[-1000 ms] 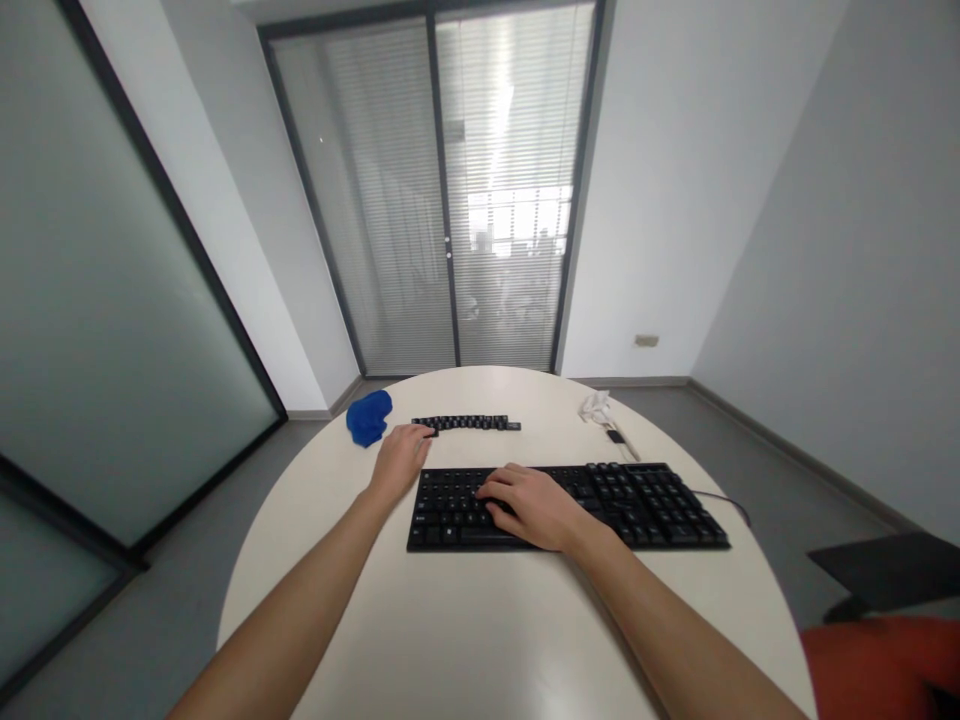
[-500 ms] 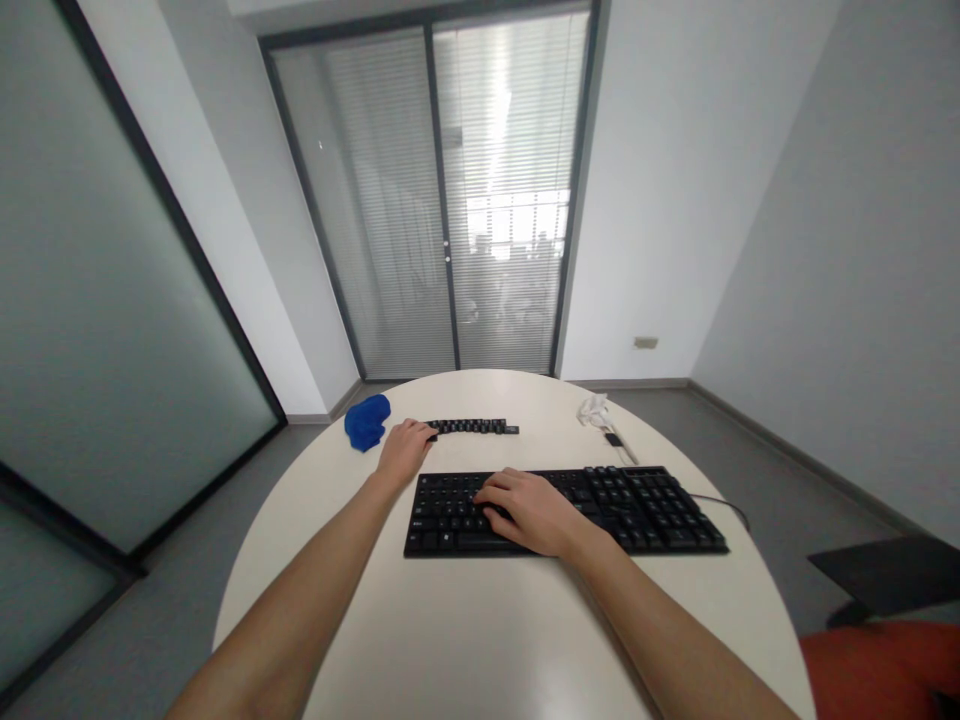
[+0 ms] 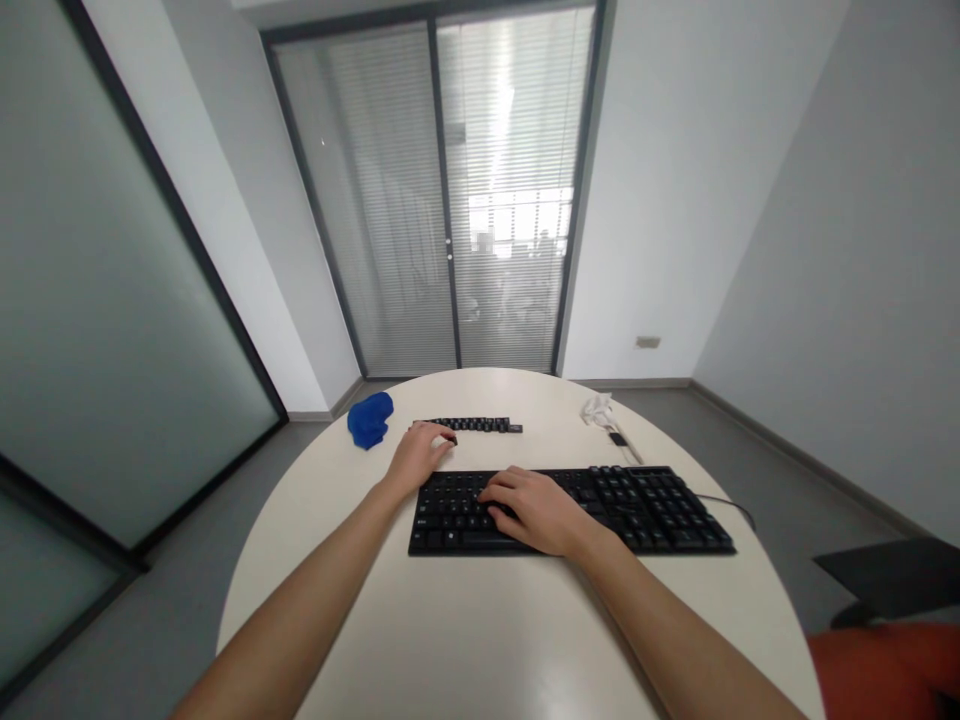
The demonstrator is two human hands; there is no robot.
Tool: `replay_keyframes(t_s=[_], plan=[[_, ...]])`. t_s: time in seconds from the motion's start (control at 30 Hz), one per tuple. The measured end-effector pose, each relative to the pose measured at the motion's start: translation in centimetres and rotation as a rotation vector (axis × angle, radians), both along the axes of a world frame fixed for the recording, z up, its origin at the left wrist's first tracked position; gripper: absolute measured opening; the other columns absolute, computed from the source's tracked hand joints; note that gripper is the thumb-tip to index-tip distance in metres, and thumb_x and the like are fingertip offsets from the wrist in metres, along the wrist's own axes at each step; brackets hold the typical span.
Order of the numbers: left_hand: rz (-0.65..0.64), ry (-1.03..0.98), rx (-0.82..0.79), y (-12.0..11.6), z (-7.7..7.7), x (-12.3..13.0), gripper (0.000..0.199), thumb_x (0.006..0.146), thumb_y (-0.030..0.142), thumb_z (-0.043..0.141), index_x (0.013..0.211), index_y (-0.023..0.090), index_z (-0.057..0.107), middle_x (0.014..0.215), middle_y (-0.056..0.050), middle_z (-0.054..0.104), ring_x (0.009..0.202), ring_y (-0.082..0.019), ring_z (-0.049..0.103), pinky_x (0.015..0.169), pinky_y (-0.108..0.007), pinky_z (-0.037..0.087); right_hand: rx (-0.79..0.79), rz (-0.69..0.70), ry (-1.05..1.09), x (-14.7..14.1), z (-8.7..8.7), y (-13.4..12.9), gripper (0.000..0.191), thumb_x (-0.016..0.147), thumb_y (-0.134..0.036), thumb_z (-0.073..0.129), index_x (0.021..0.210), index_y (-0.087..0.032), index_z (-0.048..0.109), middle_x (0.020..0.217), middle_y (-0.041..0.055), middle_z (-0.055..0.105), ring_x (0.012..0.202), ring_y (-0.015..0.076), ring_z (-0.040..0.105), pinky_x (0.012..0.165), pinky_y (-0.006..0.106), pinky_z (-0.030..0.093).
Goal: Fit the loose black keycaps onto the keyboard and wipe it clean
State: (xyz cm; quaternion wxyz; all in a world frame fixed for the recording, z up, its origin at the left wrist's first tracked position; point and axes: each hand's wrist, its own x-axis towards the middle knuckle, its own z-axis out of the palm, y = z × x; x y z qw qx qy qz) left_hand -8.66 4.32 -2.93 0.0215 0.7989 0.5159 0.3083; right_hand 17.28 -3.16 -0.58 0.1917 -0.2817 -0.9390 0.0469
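A black keyboard (image 3: pixel 637 510) lies across the round white table (image 3: pixel 465 630). My right hand (image 3: pixel 536 510) rests on its left half, fingers spread over the keys and holding nothing. Just above the keyboard's upper left corner is my left hand (image 3: pixel 420 452), its thumb and fingertips pinched on a small black keycap (image 3: pixel 452 441). Behind that hand runs a row of loose black keycaps (image 3: pixel 484 425), whose left part is partly covered by the fingers.
A crumpled blue cloth (image 3: pixel 370 419) lies at the table's far left. At the far right are a white crumpled item (image 3: pixel 597 408) and a thin brush-like tool (image 3: pixel 628 447). The keyboard's cable (image 3: pixel 727 500) runs off the right side.
My left hand has moved right and nearer from the left end of the keycap row, with the small keycap in its fingertips. My right hand has barely moved.
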Motion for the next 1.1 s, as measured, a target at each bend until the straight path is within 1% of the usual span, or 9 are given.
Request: replay_keyframes(t_s=[0.1,0.13,0.2,0.23,0.33,0.5,0.77,1.1], plan=[[-0.048,-0.079,-0.038,-2.4,0.2,1.1,0.025,0.093,0.026,0.063,0.116,0.022,0.069,0.110,-0.004,0.073,0.107,-0.022,0.063,0.098,-0.035,0.047,0.001,0.001,-0.003,0.0,0.0,0.0,0.023,0.098,-0.026,0.051,0.113,-0.021,0.068,0.106,0.0066,0.069,0.099,0.0208,0.061,0.090,0.034,0.049],[-0.111,-0.142,-0.088,-3.3,0.4,1.4,0.022,0.092,0.025,0.064,0.113,0.022,0.071,0.110,-0.004,0.073,0.106,-0.022,0.063,0.099,-0.035,0.046,0.002,-0.001,-0.006,0.0,0.0,0.0,0.023,0.098,-0.026,0.051,0.113,-0.021,0.068,0.106,0.0066,0.069,0.099,0.0209,0.061,0.090,0.034,0.048],[-0.219,-0.183,-0.151,-4.7,0.8,1.7,0.016,0.091,0.024,0.066,0.105,0.022,0.073,0.108,-0.004,0.073,0.106,-0.022,0.062,0.100,-0.035,0.044,0.002,-0.007,-0.010,0.0,0.0,0.0,0.023,0.098,-0.026,0.051,0.113,-0.022,0.067,0.106,0.0068,0.068,0.099,0.0211,0.060,0.090,0.035,0.048],[-0.249,-0.191,-0.171,-5.2,1.0,1.6,0.015,0.090,0.023,0.066,0.103,0.022,0.074,0.106,-0.003,0.073,0.106,-0.022,0.062,0.100,-0.035,0.044,0.000,-0.009,-0.010,0.0,0.0,0.0,0.023,0.098,-0.026,0.051,0.113,-0.022,0.067,0.106,0.0068,0.068,0.099,0.0211,0.061,0.090,0.035,0.049],[-0.265,-0.201,-0.206,-6.2,1.4,1.3,0.015,0.089,0.022,0.067,0.102,0.023,0.074,0.104,-0.003,0.073,0.104,-0.021,0.062,0.098,-0.034,0.044,-0.011,-0.010,-0.008,0.0,0.1,0.0,0.023,0.098,-0.027,0.051,0.113,-0.022,0.067,0.106,0.0066,0.068,0.099,0.0208,0.061,0.090,0.034,0.049],[-0.280,-0.156,-0.255,-6.6,1.7,0.6,0.013,0.088,0.026,0.068,0.100,0.024,0.075,0.101,-0.003,0.072,0.100,-0.021,0.062,0.094,-0.033,0.046,-0.019,-0.012,-0.011,-0.1,0.2,-0.1,0.023,0.098,-0.026,0.051,0.113,-0.022,0.067,0.106,0.0062,0.068,0.099,0.0208,0.061,0.091,0.034,0.049],[-0.280,-0.173,-0.285,-6.4,1.6,0.4,0.015,0.088,0.027,0.069,0.100,0.024,0.075,0.101,-0.003,0.072,0.100,-0.021,0.062,0.095,-0.033,0.045,-0.018,-0.017,-0.014,0.0,0.1,0.0,0.023,0.097,-0.026,0.051,0.114,-0.022,0.067,0.107,0.0061,0.068,0.100,0.0211,0.061,0.090,0.035,0.049],[-0.325,-0.136,-0.264,-6.4,1.6,0.4,0.012,0.088,0.030,0.070,0.094,0.024,0.077,0.096,-0.004,0.073,0.099,-0.022,0.061,0.093,-0.034,0.045,-0.028,-0.017,-0.001,0.0,0.2,-0.1,0.024,0.097,-0.026,0.051,0.114,-0.021,0.068,0.108,0.0068,0.069,0.101,0.0214,0.061,0.092,0.035,0.049]])
